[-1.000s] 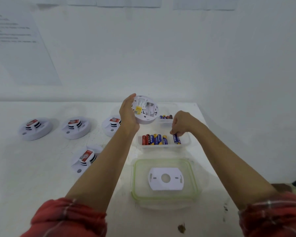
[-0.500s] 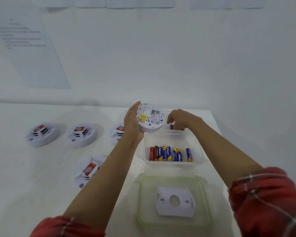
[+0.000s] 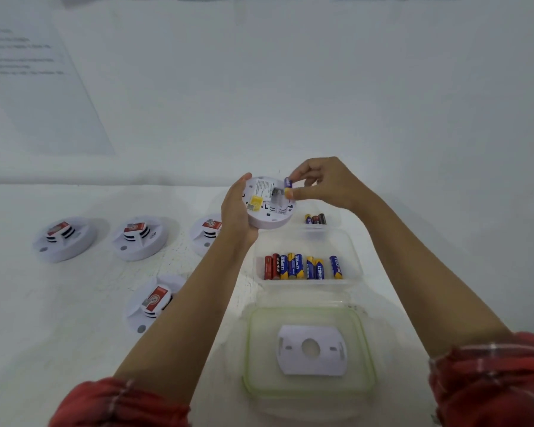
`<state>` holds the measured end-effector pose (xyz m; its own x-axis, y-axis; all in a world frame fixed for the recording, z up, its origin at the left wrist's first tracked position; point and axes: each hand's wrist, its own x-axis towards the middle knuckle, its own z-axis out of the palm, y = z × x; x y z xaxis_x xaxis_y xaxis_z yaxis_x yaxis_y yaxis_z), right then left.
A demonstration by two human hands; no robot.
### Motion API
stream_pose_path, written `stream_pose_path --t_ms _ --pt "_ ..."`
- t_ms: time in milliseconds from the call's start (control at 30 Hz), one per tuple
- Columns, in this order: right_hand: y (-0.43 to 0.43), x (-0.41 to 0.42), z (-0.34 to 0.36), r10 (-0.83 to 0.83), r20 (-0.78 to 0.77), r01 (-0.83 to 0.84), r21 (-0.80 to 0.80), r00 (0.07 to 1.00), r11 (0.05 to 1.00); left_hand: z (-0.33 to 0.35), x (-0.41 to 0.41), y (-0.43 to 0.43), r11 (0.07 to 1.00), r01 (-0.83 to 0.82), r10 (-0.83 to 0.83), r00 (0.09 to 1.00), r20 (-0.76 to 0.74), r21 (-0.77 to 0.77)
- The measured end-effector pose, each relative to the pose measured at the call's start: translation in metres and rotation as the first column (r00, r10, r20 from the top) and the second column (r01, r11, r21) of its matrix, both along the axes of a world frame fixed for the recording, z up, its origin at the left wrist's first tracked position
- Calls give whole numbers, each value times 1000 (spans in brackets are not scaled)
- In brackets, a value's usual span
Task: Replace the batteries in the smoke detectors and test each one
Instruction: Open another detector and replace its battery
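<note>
My left hand (image 3: 237,211) grips a white round smoke detector (image 3: 267,208) lifted off the table, its back and open battery bay turned toward me. My right hand (image 3: 321,184) pinches a blue and yellow battery (image 3: 288,187) at the bay's upper right edge. Below, a clear tray (image 3: 353,257) holds a row of several red and blue batteries (image 3: 299,267). A smaller clear tray (image 3: 332,221) behind it holds three batteries (image 3: 315,218). A white mounting plate (image 3: 311,349) lies in a green-rimmed container (image 3: 253,349) nearest me.
Three smoke detectors stand in a row on the white table at left (image 3: 63,238), (image 3: 139,237), (image 3: 207,234), and another (image 3: 153,303) lies closer to me, partly behind my left forearm. The wall with a printed sheet (image 3: 34,81) rises behind the table.
My right hand left the battery trays and rose to the detector, now carrying a blue and yellow battery to its open bay. My left hand kept holding the detector.
</note>
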<state>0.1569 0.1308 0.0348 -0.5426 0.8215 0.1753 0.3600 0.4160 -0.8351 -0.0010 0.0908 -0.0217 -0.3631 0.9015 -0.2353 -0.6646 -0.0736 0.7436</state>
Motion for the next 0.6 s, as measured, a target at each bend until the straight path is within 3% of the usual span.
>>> stream_pose_path --t_ms 133,267,467,600 --pt "-18 -7 -5 25 161 -44 117 987 992 3 8 -6 997 52 -55 997 53 56" --pt "-19 -2 -10 8 164 -42 204 986 978 6 13 -11 995 74 -78 995 62 62" --pt "-16 -3 -9 6 265 -45 143 964 989 9 24 -21 998 56 -55 997 52 -9" --pt "-15 -3 -11 52 200 -70 85 978 994 9 27 -25 998 64 -63 995 76 -10"
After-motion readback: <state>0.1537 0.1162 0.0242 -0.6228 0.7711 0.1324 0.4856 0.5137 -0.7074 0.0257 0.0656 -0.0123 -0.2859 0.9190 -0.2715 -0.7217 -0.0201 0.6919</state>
